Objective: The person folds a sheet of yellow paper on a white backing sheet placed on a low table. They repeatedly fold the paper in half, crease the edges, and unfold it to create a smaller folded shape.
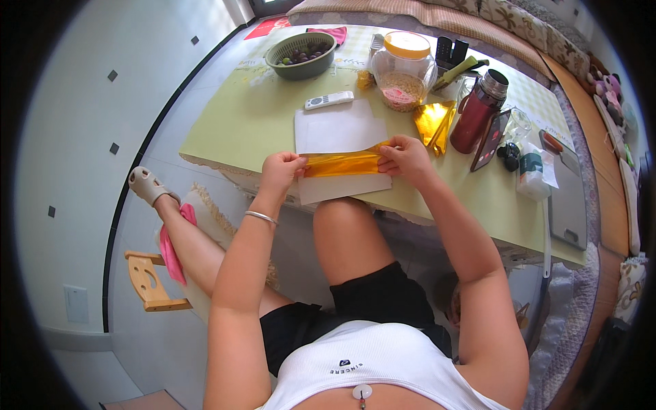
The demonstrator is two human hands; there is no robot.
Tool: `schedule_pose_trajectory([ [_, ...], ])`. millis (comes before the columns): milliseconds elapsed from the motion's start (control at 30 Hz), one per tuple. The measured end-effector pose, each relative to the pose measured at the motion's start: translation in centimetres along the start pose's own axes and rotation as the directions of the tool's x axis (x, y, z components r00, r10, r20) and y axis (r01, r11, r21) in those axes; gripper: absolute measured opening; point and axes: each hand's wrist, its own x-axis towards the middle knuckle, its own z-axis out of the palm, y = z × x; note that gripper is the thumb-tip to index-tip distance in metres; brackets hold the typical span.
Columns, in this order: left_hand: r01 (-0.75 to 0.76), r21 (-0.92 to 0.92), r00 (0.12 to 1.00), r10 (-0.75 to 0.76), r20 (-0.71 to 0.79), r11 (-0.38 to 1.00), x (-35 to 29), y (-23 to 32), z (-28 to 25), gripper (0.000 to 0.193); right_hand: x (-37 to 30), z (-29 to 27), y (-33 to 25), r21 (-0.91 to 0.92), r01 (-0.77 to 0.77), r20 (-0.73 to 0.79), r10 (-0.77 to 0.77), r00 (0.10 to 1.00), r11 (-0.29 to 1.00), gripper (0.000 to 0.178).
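Observation:
A strip of shiny gold foil [342,165] is stretched between my two hands, just over white paper sheets [335,133] at the table's near edge. My left hand [281,171] pinches its left end between thumb and fingers. The right end is gripped by my right hand [406,161], fingers closed on it. Whether the strip is folded in layers is hard to make out. Beyond my right hand stands another piece of gold foil [433,123], creased and pointed at the bottom. A white remote control [329,100] lies at the far edge of the papers.
On the light green table [229,126] stand a grey-green basket [301,67] of dark fruit, a clear jar [403,78] with a yellow lid, and a red thermos [480,113]. A phone [489,142], tissue pack [533,174] and grey tray [567,195] are at the right. A wooden stool [147,283] is lower left.

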Motion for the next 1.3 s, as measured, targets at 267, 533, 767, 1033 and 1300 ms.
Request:
schedule_pose_trajectory([
  [267, 0.021, 0.045, 0.999, -0.02, -0.029, 0.999, -0.3, 0.7, 0.5, 0.009, -0.2, -0.3, 0.6, 0.018, 0.025, -0.019, -0.024, 1.0, 1.0, 0.018],
  [533, 0.085, 0.027, 0.996, -0.084, -0.033, 0.996, -0.8, 0.3, 0.7, 0.011, -0.9, -0.3, 1.8, -0.06, 0.131, -0.044, -0.134, 0.99, 0.99, 0.018],
  [767, 0.06, -0.231, 0.998, -0.063, -0.006, 0.971, -0.9, -1.7, -0.1, 0.002, 0.8, 0.6, 4.3, -0.134, 0.266, -0.075, -0.277, 0.958, 0.955, 0.019],
  [1033, 0.024, -0.251, 0.998, -0.039, -0.057, 0.968, 0.0, -0.9, 1.0, 0.009, 1.0, 0.2, 2.1, 0.015, 0.252, -0.128, -0.248, 0.96, 0.968, 0.018],
  [1300, -0.027, -0.24, 0.996, 0.006, -0.088, 0.97, 0.9, -2.8, 0.7, 0.012, 0.8, 0.3, 3.3, -0.256, 0.419, -0.222, -0.475, 0.852, 0.871, 0.028],
])
